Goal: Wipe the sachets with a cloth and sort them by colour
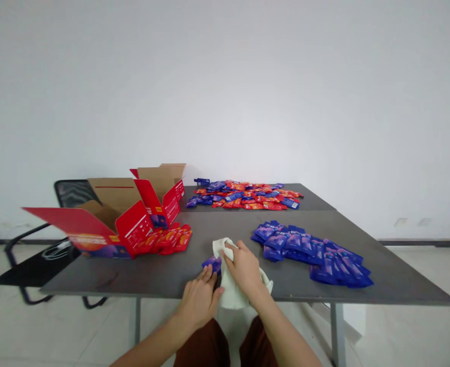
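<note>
My right hand [243,267] is closed on a white cloth [232,295] that lies over the table's front edge and hangs down. Its upper end presses against a blue sachet [212,263]. My left hand [200,298] rests beside it with fingers stretched out, fingertips touching that blue sachet. To the right lies a row of several blue sachets [312,252]. On the left, several red sachets [167,239] lie in front of an open red cardboard box [106,224].
The grey table [393,278] also carries a second open red box [163,196] and a mixed heap of red and blue sachets [245,195] at the back. A black chair [45,255] stands at the left. White wall behind.
</note>
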`<state>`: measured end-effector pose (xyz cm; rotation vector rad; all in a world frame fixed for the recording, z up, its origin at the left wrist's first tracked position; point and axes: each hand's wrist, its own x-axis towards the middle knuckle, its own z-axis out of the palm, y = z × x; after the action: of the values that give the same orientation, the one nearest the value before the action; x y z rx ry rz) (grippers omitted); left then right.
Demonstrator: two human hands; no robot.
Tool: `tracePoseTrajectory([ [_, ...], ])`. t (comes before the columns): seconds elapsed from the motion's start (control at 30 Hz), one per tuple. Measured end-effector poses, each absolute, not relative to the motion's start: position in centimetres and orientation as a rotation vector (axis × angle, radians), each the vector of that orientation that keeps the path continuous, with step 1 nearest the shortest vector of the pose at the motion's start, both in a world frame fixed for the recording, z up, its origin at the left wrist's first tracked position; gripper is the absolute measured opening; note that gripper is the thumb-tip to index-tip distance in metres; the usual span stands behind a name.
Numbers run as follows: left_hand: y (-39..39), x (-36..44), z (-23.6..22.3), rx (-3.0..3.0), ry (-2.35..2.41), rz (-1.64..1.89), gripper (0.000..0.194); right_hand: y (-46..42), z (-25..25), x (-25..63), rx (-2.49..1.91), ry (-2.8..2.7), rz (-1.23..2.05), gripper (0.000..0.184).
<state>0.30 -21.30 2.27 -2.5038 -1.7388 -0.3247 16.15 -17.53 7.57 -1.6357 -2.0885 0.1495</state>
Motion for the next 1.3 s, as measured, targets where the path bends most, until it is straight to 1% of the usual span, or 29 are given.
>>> tracePoseTrajectory([
  [0.1, -21.6, 0.9, 1.6, -2.4, -1.85, -0.404, 0.05, -16.4, 6.6, 14.8, -1.518, -2.303, 0.162, 0.031],
  [0.2, -21.5, 1.0, 0.5, -2.322, -1.88, -0.492, 0.048, -16.2, 4.9, 14.2, -1.484, -2.416, 0.093, 0.026],
  [0.27, -21.5, 1.0, -0.4, -2.312, -1.855, -0.518, 0.046, -16.2, 4.0, 13.9, -1.533, -2.411, 0.028, 0.025],
  [0.37, -21.4, 1.1, -1.1, -2.28, -1.848, -0.523, 0.047, -15.7, 3.4, 13.5, -1.669, -2.349, -0.029, 0.028],
  [0.53, -21.1, 0.5, 0.6, -2.247, -1.934, -0.561, 0.047, -13.5, 4.1, 12.9, -1.865, -2.275, -0.081, 0.035],
  [0.63, -21.1, 0.0, 1.4, -2.225, -2.029, -0.521, 0.052, -12.8, 4.6, 12.7, -1.88, -2.312, -0.103, 0.035],
  [0.77, -21.6, 0.3, 0.6, -2.263, -1.921, -0.477, 0.044, -14.4, 4.5, 12.4, -1.675, -2.456, -0.076, 0.027],
  [0.83, -21.9, 0.5, 0.3, -2.282, -1.887, -0.424, 0.043, -15.6, 4.2, 12.2, -1.56, -2.512, -0.024, 0.022],
  [0.9, -21.9, 0.7, 0.7, -2.299, -1.877, -0.38, 0.046, -16.4, 4.0, 12.0, -1.524, -2.534, 0.062, 0.022],
  [1.03, -21.5, 0.4, 3.0, -2.386, -1.859, -0.259, 0.049, -15.6, 3.9, 12.3, -1.636, -2.432, 0.148, 0.021],
  [1.2, -21.4, -0.2, 4.2, -2.452, -1.76, -0.094, 0.036, -13.1, 4.6, 13.4, -1.965, -2.193, 0.116, 0.031],
  [1.3, -21.6, -0.4, 4.0, -2.468, -1.722, -0.073, 0.039, -13.4, 4.8, 14.2, -1.912, -2.238, 0.116, 0.026],
])
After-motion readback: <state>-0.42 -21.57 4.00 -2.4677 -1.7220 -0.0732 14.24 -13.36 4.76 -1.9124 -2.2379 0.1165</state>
